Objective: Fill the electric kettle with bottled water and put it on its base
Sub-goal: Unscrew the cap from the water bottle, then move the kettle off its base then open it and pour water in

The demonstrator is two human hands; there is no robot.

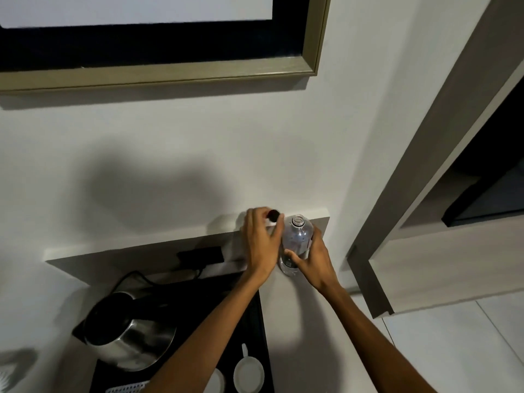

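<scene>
Near the counter's right edge [286,313], the right hand [313,260] wraps the uncapped bottle [297,236] (label unreadable), the left hand [262,241] beside it pinching the dark cap [274,215].

kettle [129,333] on tray [255,330] | bottle [296,239] right, beside wall

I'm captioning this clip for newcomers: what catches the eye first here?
At centre, two hands work an open bottle: the right hand holds its body, the left hand holds the dark cap beside its neck. Lower left, a shiny kettle sits on a black tray.
</scene>
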